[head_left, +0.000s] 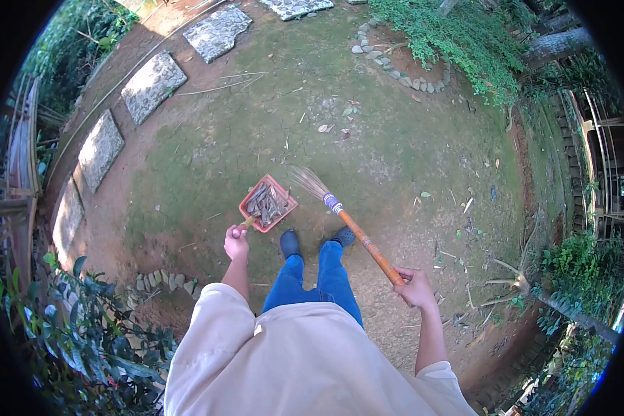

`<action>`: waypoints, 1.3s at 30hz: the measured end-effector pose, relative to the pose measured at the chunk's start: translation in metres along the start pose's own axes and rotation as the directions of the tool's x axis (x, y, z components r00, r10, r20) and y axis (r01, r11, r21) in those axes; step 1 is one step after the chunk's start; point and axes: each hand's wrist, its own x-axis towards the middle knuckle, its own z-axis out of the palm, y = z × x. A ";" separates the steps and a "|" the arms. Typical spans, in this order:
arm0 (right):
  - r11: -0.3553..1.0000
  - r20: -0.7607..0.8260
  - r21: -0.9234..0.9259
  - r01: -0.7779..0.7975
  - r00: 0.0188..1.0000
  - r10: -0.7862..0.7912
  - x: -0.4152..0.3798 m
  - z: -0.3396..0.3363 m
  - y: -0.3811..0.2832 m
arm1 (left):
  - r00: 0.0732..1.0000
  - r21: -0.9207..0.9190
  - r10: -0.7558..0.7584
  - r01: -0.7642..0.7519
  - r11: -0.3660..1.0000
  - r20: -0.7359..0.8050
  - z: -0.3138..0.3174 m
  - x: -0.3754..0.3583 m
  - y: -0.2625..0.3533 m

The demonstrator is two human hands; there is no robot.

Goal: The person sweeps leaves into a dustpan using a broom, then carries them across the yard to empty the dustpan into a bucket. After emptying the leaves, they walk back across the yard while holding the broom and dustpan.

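Note:
My left hand is closed round the short handle of an orange-red dustpan, which holds dry leaves and debris. My right hand grips the upper end of a long orange-brown stick broom with a purple and white binding. The broom's bristles fan out just to the right of the dustpan, apart from it. Both tools are in front of my dark shoes. A few fallen leaves lie on the mossy ground beyond the bristles.
Stone slabs run along the left and far side. A ring of small stones and a green shrub stand at the far right. Leafy plants fill the lower left. Leaves and twigs lie at the right, near a branch.

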 end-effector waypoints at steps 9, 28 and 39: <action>0.996 -0.063 0.081 0.029 0.998 -0.024 0.013 0.001 -0.021 | 0.995 -0.102 0.022 -0.032 0.994 -0.094 -0.001 0.007 -0.006; 0.971 0.154 -0.240 -0.025 0.986 0.063 0.041 0.005 -0.054 | 1.000 0.028 0.012 -0.011 1.000 -0.008 -0.006 0.015 0.023; 0.998 0.141 -0.060 -0.019 0.990 0.027 0.011 -0.009 -0.063 | 0.996 -0.047 0.074 -0.076 0.996 -0.055 -0.015 0.017 0.020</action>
